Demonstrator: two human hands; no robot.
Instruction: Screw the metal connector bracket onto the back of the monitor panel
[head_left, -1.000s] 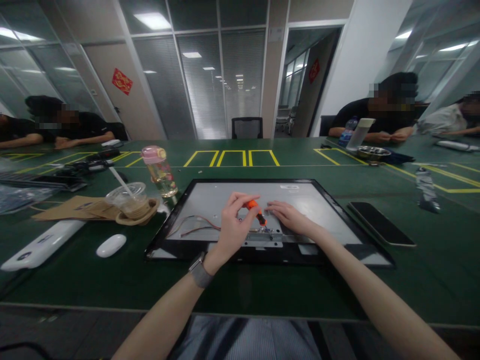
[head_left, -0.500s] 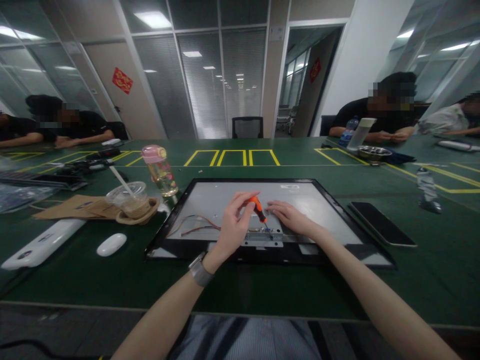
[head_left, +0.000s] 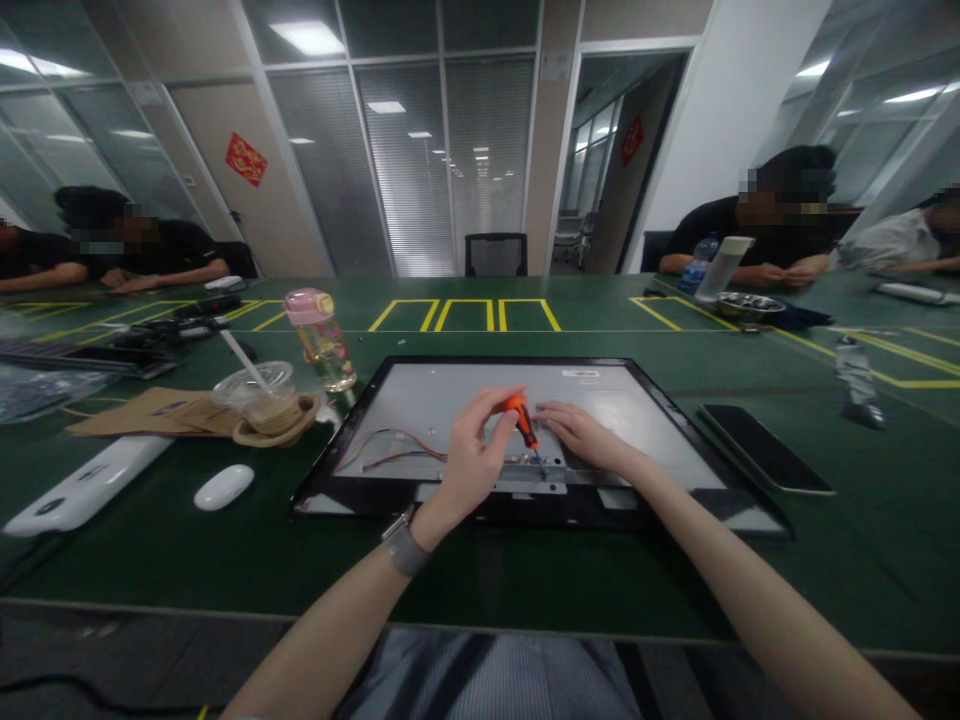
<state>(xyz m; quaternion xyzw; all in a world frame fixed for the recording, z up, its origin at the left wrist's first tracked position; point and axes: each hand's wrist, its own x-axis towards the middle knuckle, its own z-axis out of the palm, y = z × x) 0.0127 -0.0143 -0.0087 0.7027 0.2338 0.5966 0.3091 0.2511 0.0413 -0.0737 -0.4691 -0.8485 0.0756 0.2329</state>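
Note:
My left hand [head_left: 480, 435] is closed on the orange-and-black handle of a screwdriver [head_left: 526, 424], fingers at its top end. The shaft slants down to a metal bracket [head_left: 551, 478] near the front edge of a flat panel [head_left: 420, 395] with a black frame, which looks like a display lying face down. Whether the tip sits in a screw is too small to tell. My right hand [head_left: 574, 428] rests flat on the panel, just right of the screwdriver, fingers stretched out. Thin wires [head_left: 397, 440] run across the panel's left part toward the bracket.
Left of the panel stand a pink-lidded bottle [head_left: 321, 340] and a plastic cup with a straw [head_left: 259, 395]. A white oval case [head_left: 223, 487] and a white power strip-like device [head_left: 82, 490] lie nearer. A black phone [head_left: 761, 447] lies right. Several people sit across the table.
My left hand and the screwdriver handle have shifted slightly right and down, the handle standing a little more upright. The right hand stays in place.

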